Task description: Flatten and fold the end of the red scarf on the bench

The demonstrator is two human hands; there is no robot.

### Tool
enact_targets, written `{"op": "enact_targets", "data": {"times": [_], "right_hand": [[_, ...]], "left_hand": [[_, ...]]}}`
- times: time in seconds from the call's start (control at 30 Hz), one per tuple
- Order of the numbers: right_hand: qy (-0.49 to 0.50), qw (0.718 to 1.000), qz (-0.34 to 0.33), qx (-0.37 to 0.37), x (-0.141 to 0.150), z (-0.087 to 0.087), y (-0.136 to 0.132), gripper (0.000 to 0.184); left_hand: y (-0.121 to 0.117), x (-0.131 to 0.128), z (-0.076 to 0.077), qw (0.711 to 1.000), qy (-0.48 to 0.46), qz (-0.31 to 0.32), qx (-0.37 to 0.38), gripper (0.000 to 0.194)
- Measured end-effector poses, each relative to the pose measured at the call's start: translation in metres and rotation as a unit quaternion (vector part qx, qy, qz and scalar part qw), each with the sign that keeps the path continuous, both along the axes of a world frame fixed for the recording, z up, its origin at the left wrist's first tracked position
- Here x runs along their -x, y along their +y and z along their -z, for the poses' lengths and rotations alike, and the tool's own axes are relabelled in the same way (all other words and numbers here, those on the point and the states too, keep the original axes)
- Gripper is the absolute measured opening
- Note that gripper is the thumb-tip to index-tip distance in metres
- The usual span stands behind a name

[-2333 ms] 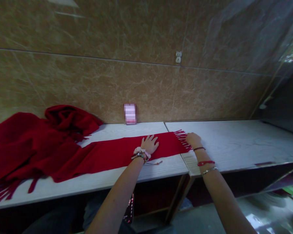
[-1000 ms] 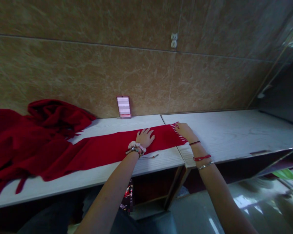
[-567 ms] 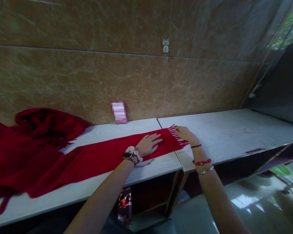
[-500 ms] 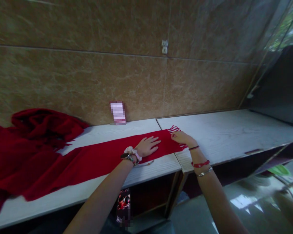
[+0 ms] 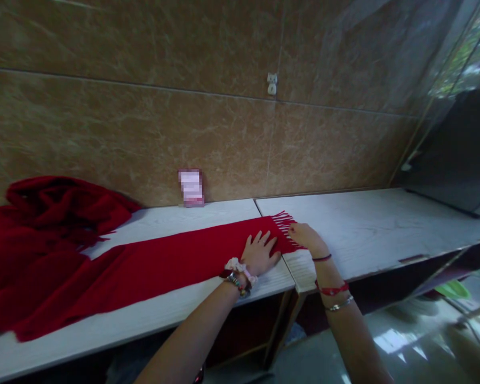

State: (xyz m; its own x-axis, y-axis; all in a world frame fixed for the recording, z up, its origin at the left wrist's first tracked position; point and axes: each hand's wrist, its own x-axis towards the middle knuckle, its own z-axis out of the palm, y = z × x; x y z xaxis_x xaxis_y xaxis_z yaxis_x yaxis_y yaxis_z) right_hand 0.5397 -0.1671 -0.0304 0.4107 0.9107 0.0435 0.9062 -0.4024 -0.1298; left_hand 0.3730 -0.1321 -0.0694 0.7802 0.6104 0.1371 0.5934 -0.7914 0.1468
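Observation:
A long red scarf [image 5: 164,261] lies stretched flat along a white wooden tabletop [image 5: 144,314], its fringed end [image 5: 283,221] reaching the seam between two tables. My left hand [image 5: 259,253] rests flat on the scarf near that end, fingers spread, with bracelets and a scrunchie on the wrist. My right hand [image 5: 306,237] lies on the fringe at the scarf's corner, fingers curled down onto the tassels. The scarf's other part runs left into a heap of red cloth.
A bunched pile of red cloth [image 5: 44,224] covers the table's left end. A small blurred card [image 5: 191,188] leans on the brown tiled wall [image 5: 144,122]. The second white table [image 5: 376,229] extends right, toward a dark panel [image 5: 460,154]. A white cat-shaped hook [image 5: 271,84] is on the wall.
My left hand has slid right along the scarf, closer to the fringed end. My right hand stays at the fringe. The view has shifted slightly.

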Motion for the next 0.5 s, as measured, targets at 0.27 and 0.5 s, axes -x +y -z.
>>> {"op": "enact_targets", "data": {"times": [0.27, 0.5], "right_hand": [[0.017, 0.998, -0.015, -0.058, 0.003, -0.004, 0.001, 0.033], [-0.004, 0.996, 0.087, -0.027, -0.001, 0.0, -0.003, 0.035]], "left_hand": [[0.0, 0.003, -0.001, 1.0, -0.005, -0.003, -0.006, 0.053], [-0.001, 0.002, -0.002, 1.0, -0.009, -0.008, -0.002, 0.051]]}}
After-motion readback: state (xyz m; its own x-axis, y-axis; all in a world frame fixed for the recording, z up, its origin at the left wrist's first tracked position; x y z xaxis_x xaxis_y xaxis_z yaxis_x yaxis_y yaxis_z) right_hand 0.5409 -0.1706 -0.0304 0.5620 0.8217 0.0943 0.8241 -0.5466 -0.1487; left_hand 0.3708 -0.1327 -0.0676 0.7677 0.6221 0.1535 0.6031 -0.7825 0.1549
